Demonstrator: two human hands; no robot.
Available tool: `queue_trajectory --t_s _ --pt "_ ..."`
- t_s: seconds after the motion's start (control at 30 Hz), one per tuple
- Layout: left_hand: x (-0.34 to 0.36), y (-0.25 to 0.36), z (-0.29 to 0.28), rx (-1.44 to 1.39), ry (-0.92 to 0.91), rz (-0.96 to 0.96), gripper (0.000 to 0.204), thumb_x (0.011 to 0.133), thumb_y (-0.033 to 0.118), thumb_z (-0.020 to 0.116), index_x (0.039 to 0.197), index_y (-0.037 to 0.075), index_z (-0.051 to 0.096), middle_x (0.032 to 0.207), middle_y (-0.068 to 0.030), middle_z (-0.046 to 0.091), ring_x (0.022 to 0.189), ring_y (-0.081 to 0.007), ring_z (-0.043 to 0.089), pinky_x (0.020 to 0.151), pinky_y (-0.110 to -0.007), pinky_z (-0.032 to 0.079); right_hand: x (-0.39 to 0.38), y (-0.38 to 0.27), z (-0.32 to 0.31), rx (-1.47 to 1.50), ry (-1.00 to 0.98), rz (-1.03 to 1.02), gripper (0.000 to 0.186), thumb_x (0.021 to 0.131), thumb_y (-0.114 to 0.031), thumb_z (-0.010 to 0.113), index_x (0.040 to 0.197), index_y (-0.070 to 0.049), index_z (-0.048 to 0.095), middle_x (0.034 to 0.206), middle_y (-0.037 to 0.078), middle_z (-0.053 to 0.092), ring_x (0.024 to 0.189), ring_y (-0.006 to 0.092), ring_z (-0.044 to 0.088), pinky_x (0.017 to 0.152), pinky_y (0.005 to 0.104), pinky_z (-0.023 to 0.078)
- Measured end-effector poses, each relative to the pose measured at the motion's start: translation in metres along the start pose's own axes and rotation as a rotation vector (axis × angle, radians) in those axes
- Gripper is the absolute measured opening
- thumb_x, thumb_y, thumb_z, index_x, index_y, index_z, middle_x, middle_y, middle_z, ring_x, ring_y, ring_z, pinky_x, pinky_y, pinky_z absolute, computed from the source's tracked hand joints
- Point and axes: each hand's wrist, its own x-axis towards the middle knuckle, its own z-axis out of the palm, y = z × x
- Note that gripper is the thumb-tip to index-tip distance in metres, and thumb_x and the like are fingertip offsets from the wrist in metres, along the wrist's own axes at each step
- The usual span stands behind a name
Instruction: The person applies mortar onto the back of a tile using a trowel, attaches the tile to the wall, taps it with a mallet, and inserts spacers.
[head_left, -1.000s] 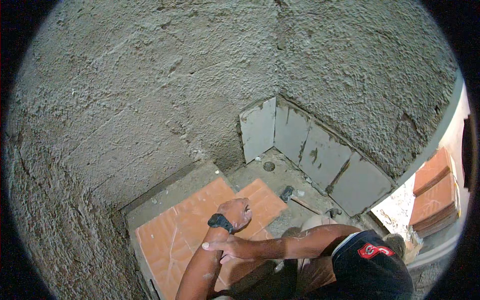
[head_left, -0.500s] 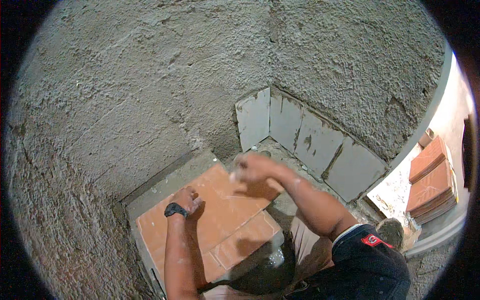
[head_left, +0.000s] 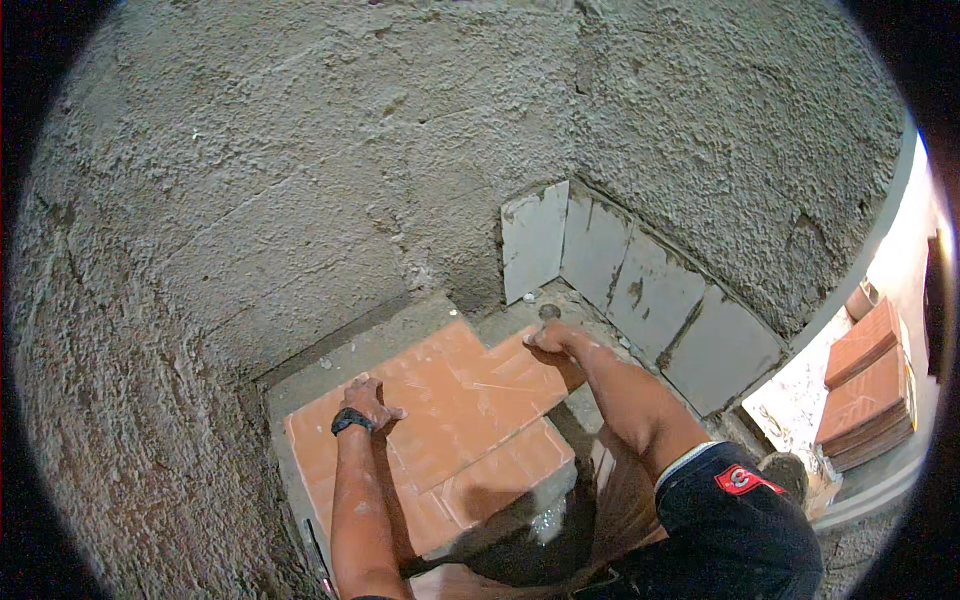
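Several orange clay tiles [head_left: 430,400] lie side by side and partly overlapping in front of me, with pale streaks across them. My left hand [head_left: 368,402], with a dark band at the wrist, rests on the left part of these tiles, its thumb spread away from the fingers. At the far right end, my right hand [head_left: 553,340] has its fingers bent over the edge of a tile [head_left: 515,365]. Its fingertips show a pale spot, too small to make out. Part of that tile is in the shadow of my right arm.
Rough cement walls meet in a corner ahead. Whitish tiles [head_left: 655,290] line the foot of the right wall, and one more [head_left: 535,240] stands on the adjoining wall. Stacked reddish tiles [head_left: 865,400] stand at the right. A clear plastic piece [head_left: 548,522] lies below the orange tiles.
My right hand, blurred above the tiles before, has moved right and down to the far tile's edge. My left hand stays on the tiles. The whole view has shifted slightly.
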Motion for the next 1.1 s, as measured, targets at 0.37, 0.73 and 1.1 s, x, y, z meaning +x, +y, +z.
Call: queue_trajectory --t_s 0.37,0.73,1.1 --pt "0.006 0.004 -0.026 -0.254 -0.124 -0.110 0.079 0.066 0.046 0.081 0.128 0.006 0.055 0.135 -0.0196 0.050 0.127 -0.0332 0.047 0.104 -0.043 0.042 -0.062 -0.038 -0.032 -0.190 0.289 -0.398 0.063 0.081 -0.042 0.066 0.124 0.002 0.054 0.114 0.026 0.063 0.106 0.0389 0.062 0.089 0.0444 0.048" --pt "0.038 0.035 -0.013 -0.532 0.002 0.257 0.073 0.072 0.036 0.079 0.130 0.000 0.053 0.128 -0.0232 0.056 0.120 -0.0358 0.054 0.103 -0.042 0.042 -0.265 -0.061 -0.119 0.234 0.198 -0.600 0.045 0.091 -0.031 0.065 0.122 0.000 0.056 0.098 0.010 0.066 0.088 0.0161 0.060 0.080 0.0318 0.049" --pt "0.066 0.028 0.024 -0.582 -0.152 0.366 0.068 0.071 0.033 0.081 0.122 -0.004 0.055 0.128 -0.0213 0.057 0.119 -0.0302 0.054 0.097 -0.042 0.045 -0.231 0.041 -0.045 0.132 0.410 -0.528 0.044 0.088 -0.039 0.062 0.114 -0.003 0.061 0.092 0.018 0.068 0.087 0.0372 0.065 0.076 0.0445 0.050"
